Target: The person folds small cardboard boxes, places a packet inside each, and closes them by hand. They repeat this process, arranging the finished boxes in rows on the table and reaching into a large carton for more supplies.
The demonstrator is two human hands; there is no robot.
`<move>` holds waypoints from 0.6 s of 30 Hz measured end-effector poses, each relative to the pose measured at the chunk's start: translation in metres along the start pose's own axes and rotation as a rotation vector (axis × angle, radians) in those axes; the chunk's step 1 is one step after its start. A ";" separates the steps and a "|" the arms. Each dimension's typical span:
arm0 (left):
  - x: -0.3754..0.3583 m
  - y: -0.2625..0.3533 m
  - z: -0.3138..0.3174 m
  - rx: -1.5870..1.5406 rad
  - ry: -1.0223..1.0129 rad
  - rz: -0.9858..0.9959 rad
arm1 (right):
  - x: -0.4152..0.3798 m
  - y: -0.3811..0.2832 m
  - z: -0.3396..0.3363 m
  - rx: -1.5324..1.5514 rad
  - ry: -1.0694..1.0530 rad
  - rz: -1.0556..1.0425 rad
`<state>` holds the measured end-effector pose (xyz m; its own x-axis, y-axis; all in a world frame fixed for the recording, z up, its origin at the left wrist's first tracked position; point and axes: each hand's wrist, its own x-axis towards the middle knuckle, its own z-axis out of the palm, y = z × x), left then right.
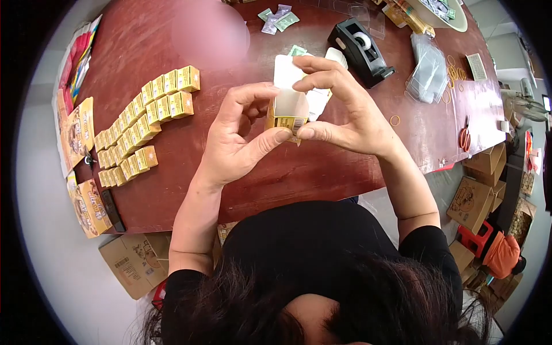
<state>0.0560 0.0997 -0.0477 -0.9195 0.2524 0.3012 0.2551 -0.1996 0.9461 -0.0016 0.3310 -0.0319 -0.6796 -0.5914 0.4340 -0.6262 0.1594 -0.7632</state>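
A small yellow cardboard box (286, 123) is held up over the red table, its white inner side and raised white flap facing me. My left hand (234, 133) grips its left side, with the thumb at the printed lower edge and the fingers curled behind. Gripping the right side is my right hand (352, 112), thumb low by the barcode and fingertips near the flap. Just behind the box, partly hidden by my right fingers, lie white and yellow carton pieces (318, 101) and a green sachet (296, 50).
Rows of yellow boxes (137, 116) stand at the left. A black tape dispenser (361, 52), clear plastic sleeves (428, 72), rubber bands (454, 72) and red-handled scissors (464, 138) lie to the right. Sachets (278, 19) sit at the far side. Someone in orange (501, 254) is at lower right.
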 end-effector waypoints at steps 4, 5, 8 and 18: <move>-0.001 0.005 -0.002 0.229 0.000 0.034 | -0.002 -0.022 0.003 0.245 -0.061 0.258; -0.001 0.003 -0.002 0.228 0.001 0.032 | -0.002 -0.027 0.004 0.536 -0.113 0.464; -0.004 0.001 0.001 0.109 0.021 -0.003 | -0.005 -0.029 0.007 0.586 -0.124 0.515; -0.004 0.014 0.007 -0.126 0.134 -0.165 | 0.010 -0.022 0.021 0.439 0.113 0.176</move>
<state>0.0650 0.1023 -0.0351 -0.9792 0.1656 0.1173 0.0665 -0.2845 0.9564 0.0132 0.3052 -0.0206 -0.8131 -0.4920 0.3112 -0.2944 -0.1137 -0.9489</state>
